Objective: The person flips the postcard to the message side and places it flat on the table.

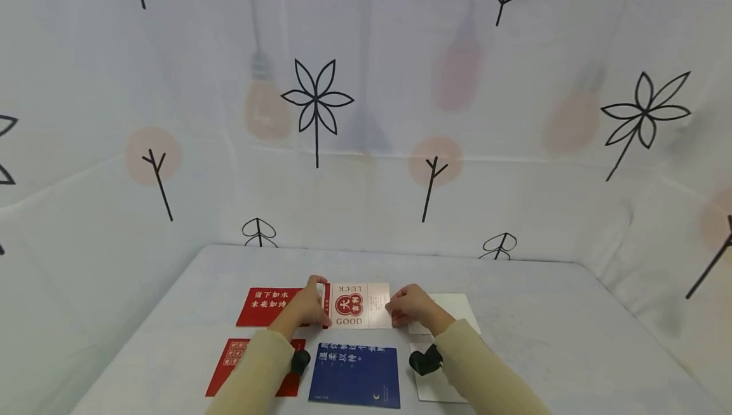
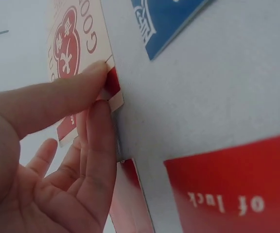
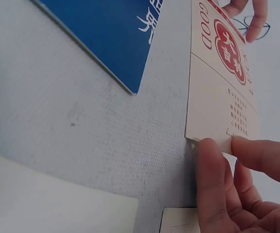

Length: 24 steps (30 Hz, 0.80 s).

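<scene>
While L hand (image 1: pixel 303 307) pinches its red end and R hand (image 1: pixel 414 306) its cream end, "GOOD LUCK" card (image 1: pixel 359 306) sits betw. fingertips, twd far edge of table (image 1: pixel 532 319).

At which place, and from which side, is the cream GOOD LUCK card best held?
Probably by two opposite edges, each hand coming from its own side: the left hand at the red-banded end, the right hand at the other. The cream card is thin and flat, so pinching with thumb above and fingers beneath should suit, leaving its printed middle uncovered.
</scene>
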### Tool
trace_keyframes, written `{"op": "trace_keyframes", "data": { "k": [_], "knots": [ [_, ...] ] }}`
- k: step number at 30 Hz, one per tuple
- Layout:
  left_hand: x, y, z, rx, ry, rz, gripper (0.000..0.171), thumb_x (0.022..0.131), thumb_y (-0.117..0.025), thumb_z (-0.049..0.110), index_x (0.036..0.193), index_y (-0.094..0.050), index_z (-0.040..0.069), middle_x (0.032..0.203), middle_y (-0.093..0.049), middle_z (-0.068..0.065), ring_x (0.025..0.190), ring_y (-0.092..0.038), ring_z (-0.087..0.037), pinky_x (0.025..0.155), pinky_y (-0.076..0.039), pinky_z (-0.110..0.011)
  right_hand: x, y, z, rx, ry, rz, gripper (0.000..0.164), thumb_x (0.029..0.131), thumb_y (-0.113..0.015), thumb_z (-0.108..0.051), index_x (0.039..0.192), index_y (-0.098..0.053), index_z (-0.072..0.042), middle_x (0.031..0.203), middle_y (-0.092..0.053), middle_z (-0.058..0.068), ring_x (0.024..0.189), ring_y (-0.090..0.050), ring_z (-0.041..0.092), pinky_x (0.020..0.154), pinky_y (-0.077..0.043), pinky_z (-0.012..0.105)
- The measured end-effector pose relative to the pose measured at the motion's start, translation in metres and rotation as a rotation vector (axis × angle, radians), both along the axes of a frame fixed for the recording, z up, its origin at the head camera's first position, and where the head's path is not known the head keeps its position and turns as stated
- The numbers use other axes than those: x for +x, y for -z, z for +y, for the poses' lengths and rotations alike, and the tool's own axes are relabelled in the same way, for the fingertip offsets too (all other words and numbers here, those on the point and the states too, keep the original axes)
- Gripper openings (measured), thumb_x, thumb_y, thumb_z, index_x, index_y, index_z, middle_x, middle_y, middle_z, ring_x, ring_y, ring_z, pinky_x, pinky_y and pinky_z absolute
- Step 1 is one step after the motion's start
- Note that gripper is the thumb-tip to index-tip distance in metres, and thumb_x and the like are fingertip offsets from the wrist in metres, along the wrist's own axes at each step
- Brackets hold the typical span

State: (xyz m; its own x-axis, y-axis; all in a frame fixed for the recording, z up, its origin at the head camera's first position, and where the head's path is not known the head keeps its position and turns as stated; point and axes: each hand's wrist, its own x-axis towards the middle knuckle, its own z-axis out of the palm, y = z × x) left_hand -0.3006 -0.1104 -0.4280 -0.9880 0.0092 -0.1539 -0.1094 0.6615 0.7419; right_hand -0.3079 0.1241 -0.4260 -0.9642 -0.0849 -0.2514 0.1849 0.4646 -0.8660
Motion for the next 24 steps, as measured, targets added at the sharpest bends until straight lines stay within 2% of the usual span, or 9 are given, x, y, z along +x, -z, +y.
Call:
{"op": "trace_keyframes", "data": {
  "k": [3, 7, 9, 12, 18, 24],
  "knots": [
    [0.001, 0.002, -0.002, 0.049, -0.018, 0.013, 0.069, 0.072, -0.078, 0.005, 0.128, -0.038, 0.005, 0.094, -0.055, -0.011, 0.075, -0.053, -0.023, 0.064, -0.05, -0.037, 0.001, -0.001, 0.0, -0.008, 0.006, -0.003, 0.01, 0.083, -0.066, -0.002, 0.085, -0.057, 0.003, 0.071, -0.059, 0.011, 0.056, -0.058, 0.016, 0.055, -0.054, 0.027],
    [0.002, 0.001, -0.005, 0.141, -0.061, -0.007, 0.035, 0.085, -0.064, 0.007, 0.115, -0.048, -0.003, 0.082, -0.059, -0.011, 0.067, -0.057, -0.02, 0.061, -0.048, -0.031, 0.003, -0.002, 0.001, -0.023, 0.013, 0.012, 0.011, 0.082, -0.067, -0.004, 0.084, -0.059, 0.003, 0.068, -0.059, 0.009, 0.053, -0.057, 0.014, 0.054, -0.053, 0.025],
    [0.003, 0.0, -0.006, 0.188, -0.081, -0.023, 0.026, 0.09, -0.058, 0.009, 0.112, -0.051, -0.004, 0.077, -0.058, -0.01, 0.064, -0.058, -0.019, 0.06, -0.048, -0.029, 0.003, 0.0, 0.002, -0.041, 0.015, 0.025, 0.011, 0.082, -0.067, -0.005, 0.085, -0.06, 0.003, 0.067, -0.059, 0.009, 0.053, -0.058, 0.014, 0.053, -0.053, 0.025],
    [0.004, -0.002, -0.008, 0.248, -0.101, -0.034, 0.024, 0.092, -0.056, 0.011, 0.11, -0.054, -0.005, 0.077, -0.057, -0.01, 0.065, -0.058, -0.018, 0.06, -0.051, -0.027, 0.002, 0.003, 0.005, -0.093, 0.012, 0.036, 0.013, 0.084, -0.064, -0.005, 0.089, -0.061, 0.006, 0.068, -0.061, 0.011, 0.054, -0.06, 0.015, 0.055, -0.054, 0.027],
    [0.007, 0.0, -0.012, 0.255, -0.128, -0.03, 0.027, 0.09, -0.061, 0.015, 0.109, -0.058, -0.003, 0.082, -0.058, -0.01, 0.07, -0.057, -0.02, 0.064, -0.053, -0.028, 0.001, 0.008, 0.008, -0.194, 0.025, 0.016, 0.023, 0.09, -0.055, -0.007, 0.102, -0.057, 0.012, 0.072, -0.065, 0.013, 0.061, -0.064, 0.018, 0.059, -0.055, 0.029],
    [0.007, -0.002, -0.012, 0.309, -0.123, -0.01, 0.029, 0.09, -0.061, 0.014, 0.111, -0.059, -0.006, 0.086, -0.059, -0.01, 0.074, -0.058, -0.019, 0.068, -0.054, -0.029, 0.002, 0.007, 0.009, -0.246, 0.067, 0.006, 0.027, 0.09, -0.051, -0.008, 0.105, -0.055, 0.014, 0.074, -0.065, 0.015, 0.061, -0.065, 0.019, 0.06, -0.055, 0.03]
  ]
}}
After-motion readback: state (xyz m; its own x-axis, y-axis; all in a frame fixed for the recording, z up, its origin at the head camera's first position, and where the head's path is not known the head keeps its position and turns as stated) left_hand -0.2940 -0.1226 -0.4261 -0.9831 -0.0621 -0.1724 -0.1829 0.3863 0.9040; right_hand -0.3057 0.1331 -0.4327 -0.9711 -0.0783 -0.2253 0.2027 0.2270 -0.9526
